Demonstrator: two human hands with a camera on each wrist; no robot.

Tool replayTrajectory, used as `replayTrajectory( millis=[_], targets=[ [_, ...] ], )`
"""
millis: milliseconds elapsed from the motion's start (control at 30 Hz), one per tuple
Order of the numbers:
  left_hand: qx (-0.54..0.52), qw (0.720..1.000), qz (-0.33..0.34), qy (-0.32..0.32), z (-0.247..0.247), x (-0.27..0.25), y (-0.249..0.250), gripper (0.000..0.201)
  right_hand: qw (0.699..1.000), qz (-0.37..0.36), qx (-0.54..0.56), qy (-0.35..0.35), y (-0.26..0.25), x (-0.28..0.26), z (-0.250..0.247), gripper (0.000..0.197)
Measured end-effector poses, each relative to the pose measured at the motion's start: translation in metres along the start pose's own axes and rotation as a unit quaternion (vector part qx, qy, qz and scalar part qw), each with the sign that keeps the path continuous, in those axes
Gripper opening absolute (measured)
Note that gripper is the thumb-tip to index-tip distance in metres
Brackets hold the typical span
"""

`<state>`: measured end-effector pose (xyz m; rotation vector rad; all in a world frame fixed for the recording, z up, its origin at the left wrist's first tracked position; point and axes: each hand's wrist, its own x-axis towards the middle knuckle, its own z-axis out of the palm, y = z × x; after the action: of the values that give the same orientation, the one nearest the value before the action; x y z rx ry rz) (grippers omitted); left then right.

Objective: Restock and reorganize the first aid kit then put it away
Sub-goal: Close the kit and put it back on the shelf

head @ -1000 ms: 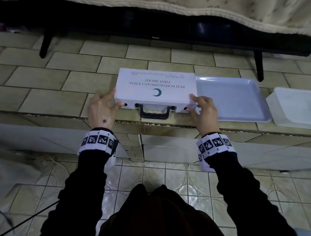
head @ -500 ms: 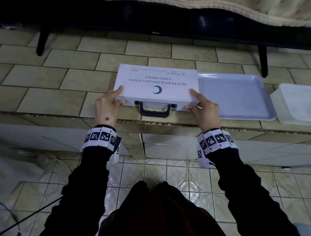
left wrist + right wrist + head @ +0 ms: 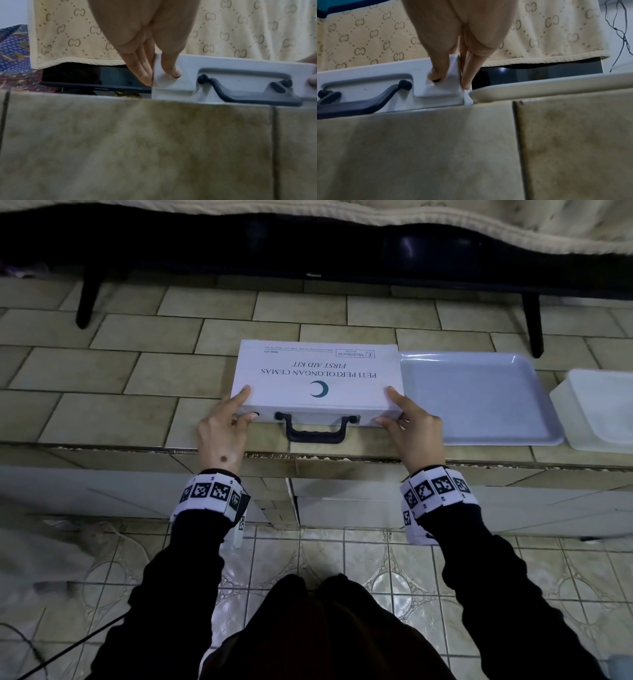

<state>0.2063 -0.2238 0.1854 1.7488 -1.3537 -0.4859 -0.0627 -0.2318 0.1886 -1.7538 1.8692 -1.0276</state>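
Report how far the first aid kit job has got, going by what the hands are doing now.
Done: nothing visible; the first aid kit lies closed on the tiled ledge. In hand: the left hand and right hand grip its front corners, thumbs on the front face beside the black handle, likely at the latches. Left: opening, restocking, reorganizing, putting away. The tray beside it is bare.

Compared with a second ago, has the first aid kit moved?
No: the first aid kit still sits against the left edge of the tray.

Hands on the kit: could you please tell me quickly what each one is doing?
Left hand: grips the left front corner of the closed white plastic first aid case.
Right hand: grips its right front corner.
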Motion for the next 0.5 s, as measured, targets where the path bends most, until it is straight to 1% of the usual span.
replayTrajectory(
  millis=[67, 100, 133, 167, 200, 233, 267, 300, 333, 367, 433, 467, 500],
  targets=[
    [0.043, 0.999, 0.003, -0.032, -0.004, 0.002, 0.005, 0.044, 0.999, 0.02, 0.028, -0.009, -0.002, -0.004, 0.001, 0.048],
    [0.096, 0.994, 0.009, -0.048, -0.006, 0.003, 0.01, 0.046, 0.999, 0.026, 0.046, -0.007, -0.003, -0.008, 0.001, 0.049],
    [0.162, 0.985, 0.014, -0.062, -0.007, 0.002, 0.019, 0.05, 0.996, 0.036, 0.081, 0.013, -0.004, -0.014, 0.001, 0.05],
    [0.215, 0.974, 0.019, -0.07, -0.006, -0.001, 0.03, 0.053, 0.987, 0.058, 0.14, 0.056, -0.007, -0.022, 0.0, 0.049],
    [0.243, 0.967, 0.031, -0.067, -0.003, -0.004, 0.044, 0.056, 0.968, 0.081, 0.206, 0.115, -0.011, -0.031, -0.002, 0.044],
    [0.245, 0.966, 0.052, -0.061, 0.003, -0.006, 0.06, 0.058, 0.946, 0.103, 0.259, 0.167, -0.014, -0.041, -0.003, 0.034],
    [0.235, 0.967, 0.077, -0.069, 0.011, -0.007, 0.076, 0.057, 0.925, 0.128, 0.302, 0.194, -0.015, -0.051, -0.005, 0.023],
    [0.22, 0.966, 0.102, -0.091, 0.022, -0.008, 0.091, 0.055, 0.906, 0.161, 0.341, 0.191, -0.011, -0.061, -0.006, 0.013],
    [0.211, 0.962, 0.123, -0.124, 0.035, -0.009, 0.105, 0.053, 0.887, 0.203, 0.384, 0.157, -0.004, -0.07, -0.007, 0.007],
    [0.21, 0.955, 0.14, -0.158, 0.05, -0.008, 0.117, 0.052, 0.866, 0.25, 0.421, 0.102, 0.005, -0.08, -0.008, 0.009],
    [0.221, 0.938, 0.164, -0.209, 0.079, -0.005, 0.135, 0.051, 0.832, 0.336, 0.442, -0.016, 0.028, -0.098, -0.007, 0.022],
    [0.232, 0.932, 0.169, -0.22, 0.091, -0.002, 0.14, 0.051, 0.815, 0.368, 0.444, -0.05, 0.041, -0.104, -0.005, 0.025],
    [0.245, 0.929, 0.168, -0.223, 0.103, 0.001, 0.143, 0.052, 0.799, 0.396, 0.449, -0.059, 0.056, -0.109, -0.001, 0.026]
  ],
)
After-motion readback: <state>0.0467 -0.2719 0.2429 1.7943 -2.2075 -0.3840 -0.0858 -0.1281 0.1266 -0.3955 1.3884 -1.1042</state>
